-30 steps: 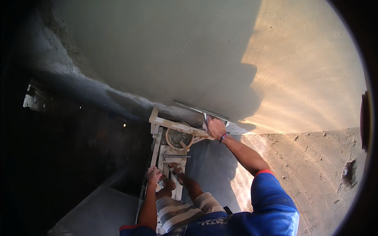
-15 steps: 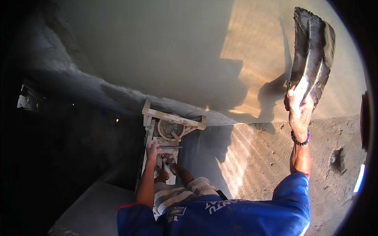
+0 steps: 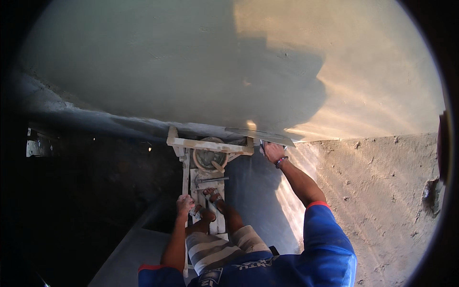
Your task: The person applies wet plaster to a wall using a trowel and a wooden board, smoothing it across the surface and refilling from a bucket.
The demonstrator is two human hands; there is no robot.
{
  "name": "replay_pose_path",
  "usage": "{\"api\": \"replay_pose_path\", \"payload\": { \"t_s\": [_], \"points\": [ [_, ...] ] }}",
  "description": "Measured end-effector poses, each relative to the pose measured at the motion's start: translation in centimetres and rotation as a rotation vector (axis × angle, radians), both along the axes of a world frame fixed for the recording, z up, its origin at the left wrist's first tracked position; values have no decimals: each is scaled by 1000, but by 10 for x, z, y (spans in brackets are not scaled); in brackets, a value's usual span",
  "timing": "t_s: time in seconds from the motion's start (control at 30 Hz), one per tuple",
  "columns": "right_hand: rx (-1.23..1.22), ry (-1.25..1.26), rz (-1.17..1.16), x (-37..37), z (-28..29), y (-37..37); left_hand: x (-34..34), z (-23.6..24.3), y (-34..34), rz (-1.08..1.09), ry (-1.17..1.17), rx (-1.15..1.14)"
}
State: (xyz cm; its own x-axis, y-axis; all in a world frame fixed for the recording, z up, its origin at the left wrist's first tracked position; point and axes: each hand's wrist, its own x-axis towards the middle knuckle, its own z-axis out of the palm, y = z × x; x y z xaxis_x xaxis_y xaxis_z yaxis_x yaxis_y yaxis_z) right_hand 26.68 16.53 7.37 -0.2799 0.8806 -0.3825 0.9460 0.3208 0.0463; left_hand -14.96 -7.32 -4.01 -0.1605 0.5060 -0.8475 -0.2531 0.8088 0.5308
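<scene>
My right hand is closed on the grip of a long plastering float. The float's thin blade lies against or very close to the lower part of the smooth plastered wall, right of the wooden frame. My left hand hangs low beside my feet with its fingers curled; whatever it may hold is hidden. A bucket of grey mortar stands ahead of my feet, and a wooden-handled tool leans in it. Between bucket and feet, a hammer lies on the planks.
I stand on a narrow plank scaffold, with a wooden crosspiece at its far end. To the right rises a rough wall with a hole in it. The left side is dark. Sunlight and my shadow fall across the plaster.
My right hand has brought the float down from high on the right to the wall's lower part near the scaffold. My left hand has shifted slightly nearer to me, away from the hammer.
</scene>
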Motion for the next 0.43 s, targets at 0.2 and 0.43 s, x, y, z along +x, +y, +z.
{"api": "replay_pose_path", "payload": {
  "t_s": [0.2, 0.43],
  "points": [
    [98, 84, 73, -9, 135, 16, -3, 12, 21, 46, -10, 36],
    [110, 571, -83, -32, 367, 20, 17, 29, 50, -17, -27, 104]
  ]
}}
